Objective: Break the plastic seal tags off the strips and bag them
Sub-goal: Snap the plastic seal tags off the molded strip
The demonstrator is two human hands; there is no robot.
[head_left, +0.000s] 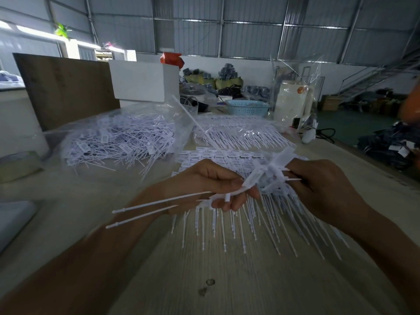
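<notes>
Seal tags point(261, 176) at frame centre: light, thin, springy plastic, judged brittle at joints. Left hand point(211, 185) pinches detached tags; right hand point(318, 187) grips strip point(276, 178) near heads.

Bagged tags point(118, 142) left of strips point(238, 133)

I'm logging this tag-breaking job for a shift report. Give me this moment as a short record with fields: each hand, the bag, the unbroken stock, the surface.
left hand: left hand pinches loose white seal tags, their tails pointing left
right hand: right hand grips a strip of joined tags
bag: clear plastic bag, far left on the table, holds a heap of separated tags
unbroken stock: strips of tags lie beyond and under the hands
surface: pale wood-grain table
</notes>
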